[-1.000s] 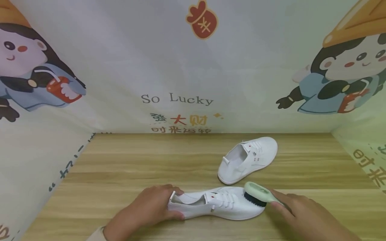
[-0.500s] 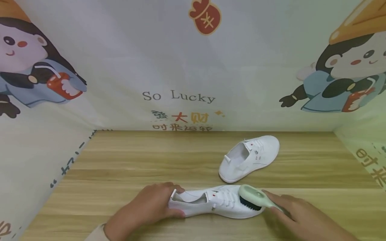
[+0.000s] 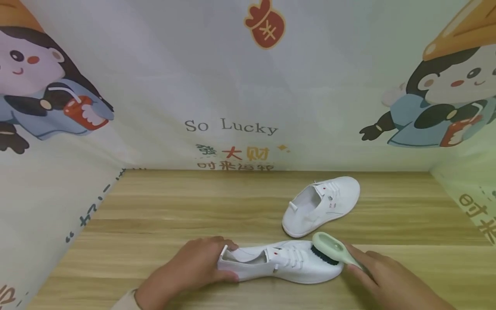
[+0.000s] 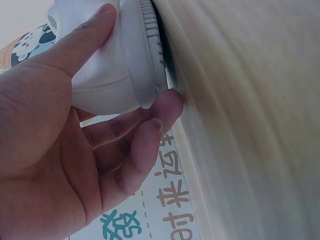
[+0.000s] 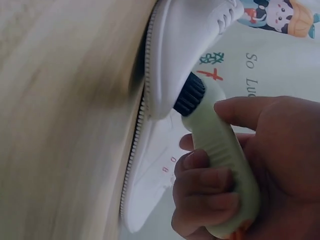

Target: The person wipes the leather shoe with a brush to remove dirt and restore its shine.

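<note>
A white lace-up shoe (image 3: 306, 269) lies sole down on the wooden table, toe to the right. My left hand (image 3: 193, 262) grips its heel; the left wrist view shows the thumb pressed along the side of the heel (image 4: 107, 75) and the fingers round the back. In my right hand (image 3: 387, 275) is a pale green brush (image 3: 329, 245) with black bristles (image 5: 191, 95). Its bristles lie against the upper near the toe. Fingers curl round the brush handle (image 5: 225, 155) in the right wrist view, with the thumb along it.
A second white shoe (image 3: 323, 206) stands behind the first, toe pointing back and right. Printed cloth (image 3: 155, 86) walls the wooden table (image 3: 174, 206) at the back and both sides.
The brush moved left and toward me over the toe, then back up to the right. The left hand keeps its hold on the heel; the view shifted slightly.
</note>
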The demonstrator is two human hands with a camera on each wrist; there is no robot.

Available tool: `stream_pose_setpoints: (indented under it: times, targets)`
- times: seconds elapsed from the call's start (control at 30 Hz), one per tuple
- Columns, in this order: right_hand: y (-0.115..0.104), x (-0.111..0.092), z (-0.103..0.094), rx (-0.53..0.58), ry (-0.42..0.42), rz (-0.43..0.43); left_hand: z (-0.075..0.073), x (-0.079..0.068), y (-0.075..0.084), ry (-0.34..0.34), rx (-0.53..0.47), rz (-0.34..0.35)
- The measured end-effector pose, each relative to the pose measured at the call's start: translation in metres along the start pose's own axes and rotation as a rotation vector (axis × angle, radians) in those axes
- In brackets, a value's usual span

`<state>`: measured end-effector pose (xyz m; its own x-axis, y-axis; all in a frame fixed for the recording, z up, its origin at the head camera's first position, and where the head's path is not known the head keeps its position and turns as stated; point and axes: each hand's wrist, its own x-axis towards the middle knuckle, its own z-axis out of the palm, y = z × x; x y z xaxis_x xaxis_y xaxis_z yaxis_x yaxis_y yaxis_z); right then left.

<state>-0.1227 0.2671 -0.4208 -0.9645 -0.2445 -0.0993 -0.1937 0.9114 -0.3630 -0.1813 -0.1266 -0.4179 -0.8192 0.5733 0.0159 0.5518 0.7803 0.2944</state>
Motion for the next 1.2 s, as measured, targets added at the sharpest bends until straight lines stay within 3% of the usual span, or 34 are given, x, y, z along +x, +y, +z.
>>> stream_pose_setpoints:
  times: [0.2,0.4,0.8,1.03,1.2]
  targets:
    - [0.006,-0.001,-0.005,-0.074,0.077,-0.004,0.000,-0.001,0.000,0.006,0.006,-0.005]
    - [0.009,-0.002,-0.014,-0.032,-0.015,0.048,0.000,-0.001,0.000,0.000,0.012,-0.002]
    - [0.003,-0.001,-0.004,0.001,0.002,-0.103,0.002,0.000,-0.001,0.009,0.020,0.002]
    - [0.000,0.002,0.000,0.041,-0.048,-0.042,0.002,0.000,0.000,0.006,0.019,-0.002]
    - [0.000,-0.001,0.004,-0.029,0.028,-0.063,0.002,0.000,0.001,0.005,0.023,-0.004]
